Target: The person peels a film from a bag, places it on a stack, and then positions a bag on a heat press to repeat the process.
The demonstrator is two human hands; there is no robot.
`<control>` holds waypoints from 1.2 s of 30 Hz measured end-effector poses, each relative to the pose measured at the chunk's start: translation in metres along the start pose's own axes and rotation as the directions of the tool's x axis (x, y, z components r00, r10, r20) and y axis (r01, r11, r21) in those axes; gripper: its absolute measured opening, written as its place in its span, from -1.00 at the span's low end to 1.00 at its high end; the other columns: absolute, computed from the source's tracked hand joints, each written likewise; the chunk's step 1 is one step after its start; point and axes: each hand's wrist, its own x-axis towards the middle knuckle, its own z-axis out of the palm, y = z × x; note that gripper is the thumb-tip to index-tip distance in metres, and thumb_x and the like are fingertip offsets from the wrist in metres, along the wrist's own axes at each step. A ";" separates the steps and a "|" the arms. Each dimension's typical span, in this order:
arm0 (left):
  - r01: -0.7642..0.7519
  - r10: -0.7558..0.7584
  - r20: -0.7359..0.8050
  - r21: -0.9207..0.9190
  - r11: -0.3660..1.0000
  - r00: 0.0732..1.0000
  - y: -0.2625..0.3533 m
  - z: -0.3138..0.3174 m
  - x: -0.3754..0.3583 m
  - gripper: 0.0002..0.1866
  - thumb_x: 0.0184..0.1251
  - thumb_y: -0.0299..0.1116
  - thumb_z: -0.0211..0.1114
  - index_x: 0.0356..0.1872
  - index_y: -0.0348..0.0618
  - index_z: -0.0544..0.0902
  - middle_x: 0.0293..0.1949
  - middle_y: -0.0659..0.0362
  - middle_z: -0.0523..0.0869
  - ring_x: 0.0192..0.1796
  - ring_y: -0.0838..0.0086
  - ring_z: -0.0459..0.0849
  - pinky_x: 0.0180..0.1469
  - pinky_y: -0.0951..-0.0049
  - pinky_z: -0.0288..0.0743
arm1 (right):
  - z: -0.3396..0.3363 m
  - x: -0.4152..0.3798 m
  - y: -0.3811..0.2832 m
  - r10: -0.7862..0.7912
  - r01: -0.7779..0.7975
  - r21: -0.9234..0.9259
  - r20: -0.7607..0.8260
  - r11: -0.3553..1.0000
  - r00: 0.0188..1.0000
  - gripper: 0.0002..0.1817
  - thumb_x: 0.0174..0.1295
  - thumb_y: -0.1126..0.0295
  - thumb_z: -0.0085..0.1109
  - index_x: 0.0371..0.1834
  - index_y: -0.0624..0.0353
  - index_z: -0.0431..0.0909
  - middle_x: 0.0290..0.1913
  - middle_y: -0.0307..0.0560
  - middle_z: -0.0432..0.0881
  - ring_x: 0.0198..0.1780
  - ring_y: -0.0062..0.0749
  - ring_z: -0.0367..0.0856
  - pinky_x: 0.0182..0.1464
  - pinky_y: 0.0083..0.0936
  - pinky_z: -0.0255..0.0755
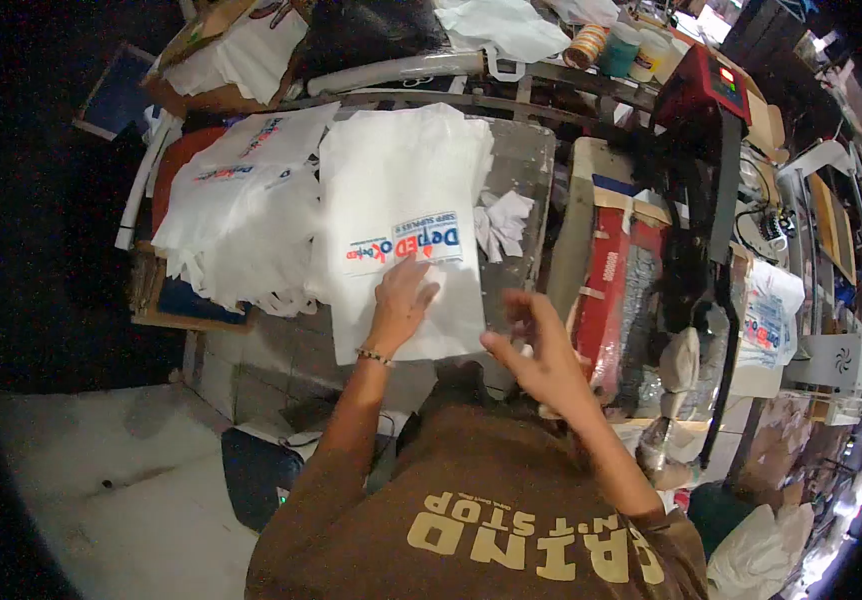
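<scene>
A stack of white fabric-like bags or sheets lies in front of me, the top one printed in blue and red letters that appear upside down. My left hand rests on the top sheet just below the print, its fingers spread over the white material. Off the sheet's lower right edge, my right hand hovers with thumb and fingers apart and nothing visible between them. To the left, more printed white bags lie in a loose, overlapping pile.
Crumpled white scraps lie on the dark work surface right of the stack. Farther right are a long red box-like piece and a red machine with a lit display. Jars stand at the back.
</scene>
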 end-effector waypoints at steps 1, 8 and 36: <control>0.004 -0.002 0.020 -0.094 0.996 1.000 -0.012 -0.014 0.007 -0.41 0.43 -0.04 0.28 0.38 -0.09 0.50 0.52 -0.13 0.29 0.50 -0.15 0.27 0.47 -0.19 0.12 | 0.014 0.025 0.019 -0.216 0.184 -0.181 -0.172 0.966 0.961 0.02 0.19 0.14 0.47 0.60 0.26 0.04 0.48 0.31 0.27 0.48 -0.02 0.31 0.45 -0.25 0.21; -0.022 0.042 -0.074 0.248 0.969 0.996 -0.111 -0.019 0.040 -0.33 0.48 -0.01 0.16 0.41 -0.32 0.39 0.52 -0.14 0.26 0.55 -0.11 0.17 0.50 -0.17 0.07 | 0.073 0.162 0.115 0.029 0.000 0.057 -0.510 0.998 0.860 0.03 0.15 0.24 0.52 0.56 0.39 0.04 0.28 0.34 0.42 0.24 -0.07 0.54 0.25 -0.29 0.46; -0.104 0.104 0.070 -0.004 0.995 0.992 -0.145 -0.049 0.099 -0.46 -0.01 -0.18 0.59 0.05 -0.12 0.70 0.03 0.11 0.56 0.17 0.17 0.48 0.25 0.09 0.35 | 0.094 0.140 0.112 -0.012 0.205 0.287 -0.556 0.936 0.831 -0.57 0.27 0.56 0.34 0.22 0.32 0.56 0.10 -0.09 0.66 0.06 -0.55 0.58 0.08 -0.62 0.45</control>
